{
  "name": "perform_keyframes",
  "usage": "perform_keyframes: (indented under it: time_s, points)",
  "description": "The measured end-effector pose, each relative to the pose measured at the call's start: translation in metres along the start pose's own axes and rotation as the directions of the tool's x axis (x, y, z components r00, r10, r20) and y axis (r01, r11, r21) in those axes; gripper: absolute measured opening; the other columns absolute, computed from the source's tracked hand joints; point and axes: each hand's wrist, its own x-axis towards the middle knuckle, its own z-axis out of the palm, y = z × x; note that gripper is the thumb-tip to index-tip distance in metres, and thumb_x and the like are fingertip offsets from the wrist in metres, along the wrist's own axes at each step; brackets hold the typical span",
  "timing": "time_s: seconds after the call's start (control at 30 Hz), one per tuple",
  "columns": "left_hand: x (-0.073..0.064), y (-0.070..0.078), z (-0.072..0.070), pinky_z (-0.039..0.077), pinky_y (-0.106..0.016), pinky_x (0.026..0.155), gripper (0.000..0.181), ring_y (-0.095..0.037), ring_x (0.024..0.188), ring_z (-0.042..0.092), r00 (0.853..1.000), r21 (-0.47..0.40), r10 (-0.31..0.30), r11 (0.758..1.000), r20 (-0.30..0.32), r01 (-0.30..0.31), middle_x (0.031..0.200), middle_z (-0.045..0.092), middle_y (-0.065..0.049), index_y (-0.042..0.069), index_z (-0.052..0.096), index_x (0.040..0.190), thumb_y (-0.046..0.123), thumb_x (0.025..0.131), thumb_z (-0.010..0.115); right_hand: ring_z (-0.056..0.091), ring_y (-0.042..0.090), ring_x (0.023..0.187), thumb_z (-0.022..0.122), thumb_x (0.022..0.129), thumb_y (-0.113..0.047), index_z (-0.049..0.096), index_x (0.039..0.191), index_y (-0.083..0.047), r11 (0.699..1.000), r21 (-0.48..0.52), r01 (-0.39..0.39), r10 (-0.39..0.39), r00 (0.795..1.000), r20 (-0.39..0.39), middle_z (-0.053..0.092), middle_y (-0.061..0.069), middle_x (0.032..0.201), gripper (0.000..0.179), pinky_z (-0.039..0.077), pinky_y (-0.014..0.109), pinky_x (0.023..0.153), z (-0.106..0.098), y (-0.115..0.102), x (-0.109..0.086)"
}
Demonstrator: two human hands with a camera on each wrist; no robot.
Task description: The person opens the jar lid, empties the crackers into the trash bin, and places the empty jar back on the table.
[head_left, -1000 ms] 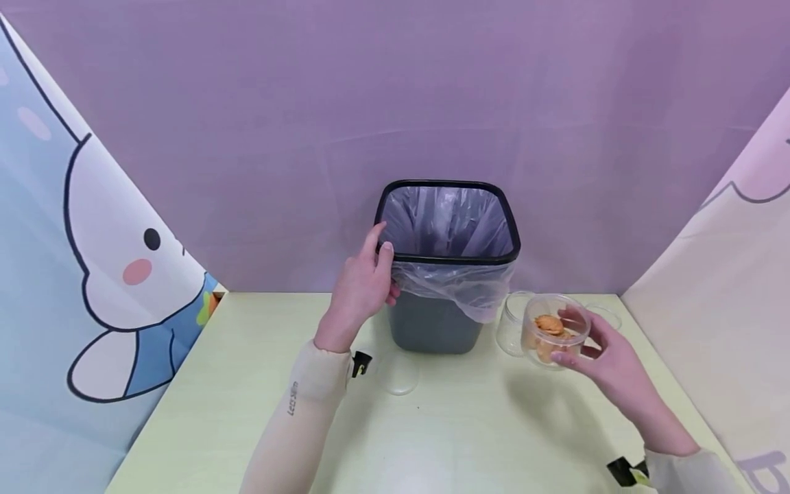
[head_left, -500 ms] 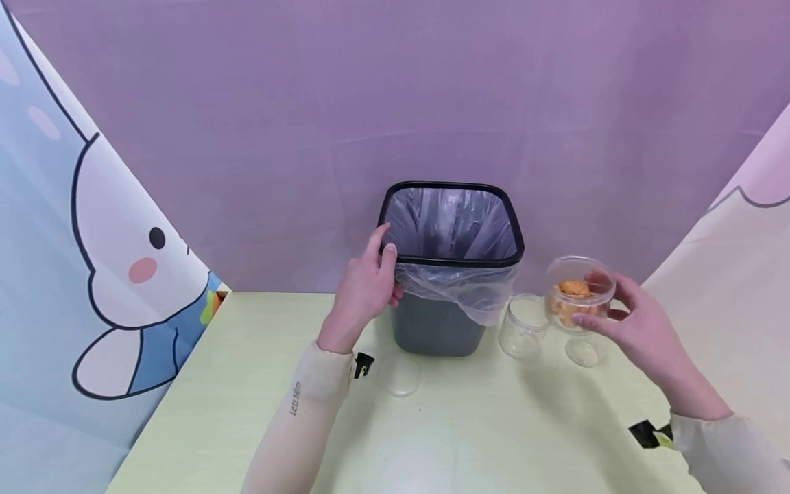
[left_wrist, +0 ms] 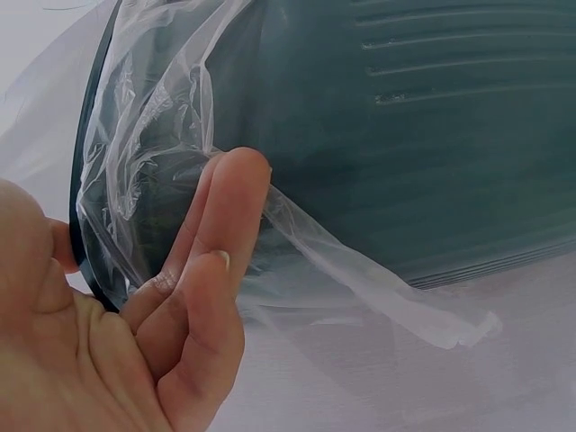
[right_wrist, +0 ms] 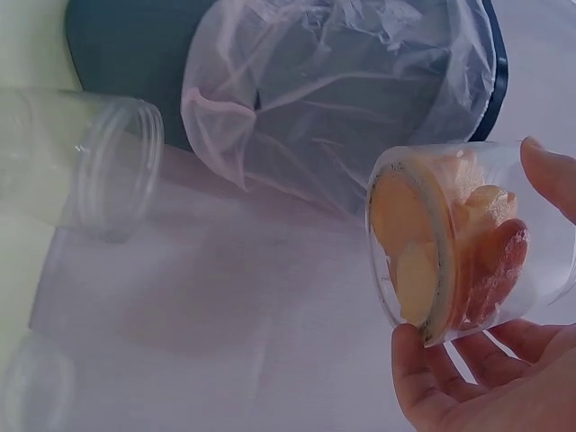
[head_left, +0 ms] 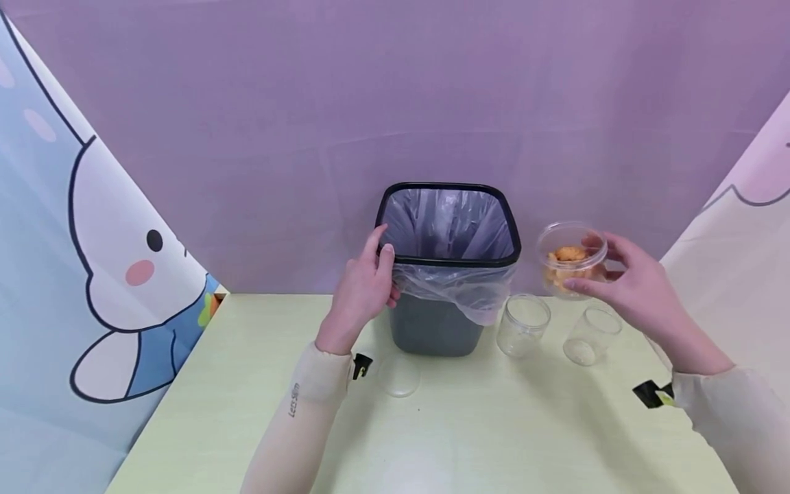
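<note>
A dark grey trash bin point(head_left: 437, 329) with a black rim and a clear plastic liner point(head_left: 453, 285) folded over its edge stands by the back wall. My left hand point(head_left: 364, 285) grips its front left corner, thumb and forefinger at the rim, the other fingers against the liner outside. To the bin's right, raised above the table, my right hand point(head_left: 636, 281) holds a clear plastic jar point(right_wrist: 549, 261) by its side. Orange-brown snack pieces point(right_wrist: 486, 234), one of them darker red, lie in the lower part of that jar. It looks upright and lidless in the head view.
Two clear jars stand on the pale table point(head_left: 259, 384): a larger jar point(head_left: 523, 328) beside the bin and a smaller jar point(head_left: 592, 336) farther right. A flat clear lid point(head_left: 400, 377) lies before the bin. A purple cloth point(head_left: 296, 171) hangs behind.
My right hand has lifted the jar of snacks up and back, uncovering the smaller jar behind it, and drawn slightly back left most recently. My left hand has stayed on the bin.
</note>
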Motion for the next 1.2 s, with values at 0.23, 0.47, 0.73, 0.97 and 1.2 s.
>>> perform_keyframes:
  time_s: [0.23, 0.47, 0.73, 0.97, 1.2]
  points:
    - [0.000, -0.001, 0.000, 0.049, -0.041, 0.064, 0.051, -0.022, 0.049, 0.066, 1.000, -0.004, -0.013, 1.000, -0.001, 0.013, 0.057, 0.065, 0.000, 0.033, 0.027, 0.156, 0.045, 0.106, 0.029, 0.054, 0.006, 0.096, 0.085, 0.080, -0.031, 0.051, 0.139, -0.007, 0.998, -0.052, 0.027, -0.027, 1.000, 0.003, 0.057, 0.009, 0.126, 0.072, 0.042, 0.004, 0.074, -0.008, -0.013, 0.017]
    - [0.000, -0.001, -0.001, 0.049, -0.040, 0.064, 0.052, -0.016, 0.046, 0.063, 1.000, 0.004, -0.012, 1.000, -0.004, 0.012, 0.057, 0.065, 0.000, 0.035, 0.027, 0.156, 0.048, 0.106, 0.028, 0.060, 0.037, 0.104, 0.088, 0.076, -0.034, 0.053, 0.134, -0.005, 0.989, -0.139, 0.045, -0.043, 0.999, 0.011, 0.058, 0.017, 0.126, 0.074, 0.039, 0.006, 0.069, -0.013, -0.020, 0.035]
    - [-0.001, -0.002, 0.001, 0.048, -0.039, 0.062, 0.052, -0.018, 0.048, 0.065, 1.000, 0.009, -0.009, 1.000, -0.004, 0.009, 0.058, 0.065, 0.000, 0.034, 0.027, 0.156, 0.048, 0.106, 0.027, 0.056, 0.042, 0.113, 0.089, 0.075, -0.036, 0.052, 0.136, -0.002, 0.972, -0.220, 0.086, -0.079, 0.996, 0.040, 0.057, 0.019, 0.126, 0.079, 0.045, 0.041, 0.083, -0.013, -0.029, 0.052]
    - [-0.001, -0.002, 0.002, 0.049, -0.039, 0.059, 0.053, -0.018, 0.047, 0.064, 1.000, 0.010, 0.002, 1.000, -0.011, -0.002, 0.058, 0.065, 0.000, 0.033, 0.027, 0.156, 0.049, 0.106, 0.027, 0.050, 0.043, 0.115, 0.090, 0.073, -0.035, 0.047, 0.143, 0.001, 0.947, -0.282, 0.155, -0.145, 0.988, 0.055, 0.056, 0.023, 0.126, 0.090, 0.040, 0.059, 0.090, -0.010, -0.037, 0.063]
    - [0.000, -0.001, 0.002, 0.049, -0.039, 0.065, 0.053, -0.016, 0.046, 0.063, 1.000, 0.010, -0.004, 1.000, -0.010, 0.004, 0.057, 0.065, 0.001, 0.033, 0.027, 0.156, 0.049, 0.106, 0.027, 0.050, 0.040, 0.113, 0.089, 0.074, -0.033, 0.047, 0.145, -0.005, 0.913, -0.352, 0.208, -0.198, 0.978, 0.064, 0.056, 0.020, 0.123, 0.087, 0.039, 0.061, 0.092, -0.006, -0.045, 0.069]
